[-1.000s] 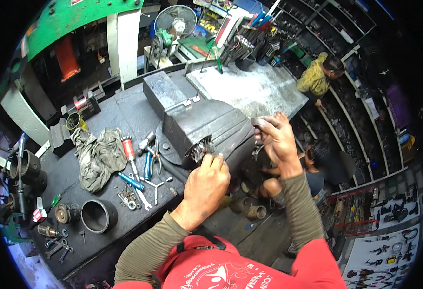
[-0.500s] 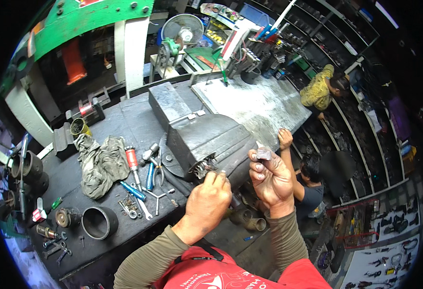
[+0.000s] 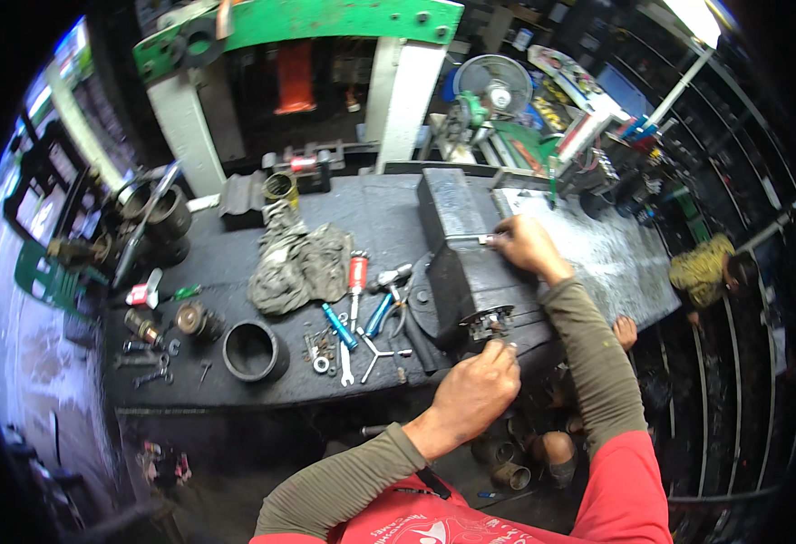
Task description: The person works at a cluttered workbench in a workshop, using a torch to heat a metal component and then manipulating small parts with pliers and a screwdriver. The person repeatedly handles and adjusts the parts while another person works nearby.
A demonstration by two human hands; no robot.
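A large dark bench vise [image 3: 498, 286] stands on the bench, with a greasy round metal part [image 3: 489, 324] at its near end. Just in front of that part is my left hand [image 3: 478, 392], fingers pinched together; what they hold, if anything, is too small to make out. My right hand [image 3: 532, 247] reaches over the top of the vise, thumb and fingers closed on a small pale metal block [image 3: 486, 240] at the vise's upper face. Left of the vise lie a ratchet wrench [image 3: 393, 276], a blue-handled tool [image 3: 339, 326] and a three-armed wrench [image 3: 380, 361].
A crumpled grey rag [image 3: 298, 267], a red-handled tool [image 3: 358, 272] and a dark metal ring [image 3: 255, 351] lie on the bench [image 3: 208, 272]. A pale metal plate [image 3: 597, 245] adjoins on the right, another person's hand [image 3: 626, 333] at its edge. Someone in yellow [image 3: 702, 272] stands beyond.
My right hand has gone from holding the small block up in front of me to the top of the vise. My left hand stays near the round part. The view has swung left.
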